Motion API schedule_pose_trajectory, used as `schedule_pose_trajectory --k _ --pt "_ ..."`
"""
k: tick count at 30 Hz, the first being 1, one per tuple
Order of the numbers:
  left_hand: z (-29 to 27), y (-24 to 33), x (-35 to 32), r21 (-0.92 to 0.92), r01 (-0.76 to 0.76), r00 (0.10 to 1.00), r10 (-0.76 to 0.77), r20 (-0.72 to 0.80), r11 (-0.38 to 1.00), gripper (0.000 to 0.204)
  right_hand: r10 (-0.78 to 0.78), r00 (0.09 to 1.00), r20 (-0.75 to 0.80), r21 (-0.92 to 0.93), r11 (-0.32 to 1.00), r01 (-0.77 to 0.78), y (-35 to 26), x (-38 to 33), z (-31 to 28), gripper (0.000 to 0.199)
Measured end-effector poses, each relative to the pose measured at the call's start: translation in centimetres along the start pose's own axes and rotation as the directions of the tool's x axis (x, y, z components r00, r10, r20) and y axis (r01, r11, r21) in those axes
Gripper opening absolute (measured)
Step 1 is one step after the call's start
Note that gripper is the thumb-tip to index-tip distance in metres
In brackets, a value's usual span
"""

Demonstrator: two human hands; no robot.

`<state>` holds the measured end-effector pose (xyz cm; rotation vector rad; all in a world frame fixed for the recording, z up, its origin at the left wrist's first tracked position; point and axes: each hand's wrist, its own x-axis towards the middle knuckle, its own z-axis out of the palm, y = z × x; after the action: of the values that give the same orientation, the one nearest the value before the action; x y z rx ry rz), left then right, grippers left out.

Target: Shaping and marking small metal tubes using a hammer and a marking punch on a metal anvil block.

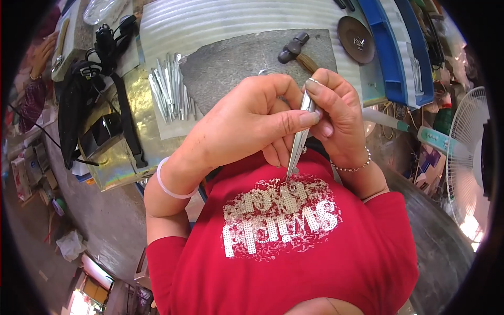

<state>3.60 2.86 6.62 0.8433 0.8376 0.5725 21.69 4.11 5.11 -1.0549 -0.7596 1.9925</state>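
Note:
In front of my chest, both hands meet around a slim silver metal tool (299, 140), which looks like a pair of dividers. It tilts downward to a pointed end, with a small round knob near that end. My left hand (247, 118) is closed on its middle, thumb pressed along it. My right hand (336, 105) pinches its upper end between thumb and fingers. Whether anything small is held there too, I cannot tell. Just beyond my hands, a hammer (295, 48) with a wooden handle lies on a dark grey slab (220, 63).
Several thin metal rods (170, 89) lie left of the slab. A dark round dish (356, 40) holds small bits, beside a blue tray (387, 52). Black straps and a pouch (79, 100) lie at left. Another person's hand (44, 52) shows far left; a fan (466, 152) stands right.

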Motion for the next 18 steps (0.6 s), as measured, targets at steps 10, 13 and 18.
schedule_pose_trajectory --k 10,13,18 --pt "0.6 0.0 1.2 -0.141 0.045 0.999 -0.046 -0.005 0.989 0.018 0.037 0.999 0.015 0.089 0.995 -0.038 -0.3 0.3 -1.0 0.013" --pt "0.4 -0.1 1.1 -0.015 -0.017 1.000 0.017 0.002 1.000 0.025 0.022 0.999 0.039 0.011 1.000 -0.022 -0.7 0.4 -1.0 0.014" --pt "1.3 -1.6 -1.1 0.113 -0.242 0.931 0.264 -0.251 0.964 0.025 -0.201 0.962 0.184 -0.358 0.898 0.256 -4.8 1.8 -1.6 0.023"
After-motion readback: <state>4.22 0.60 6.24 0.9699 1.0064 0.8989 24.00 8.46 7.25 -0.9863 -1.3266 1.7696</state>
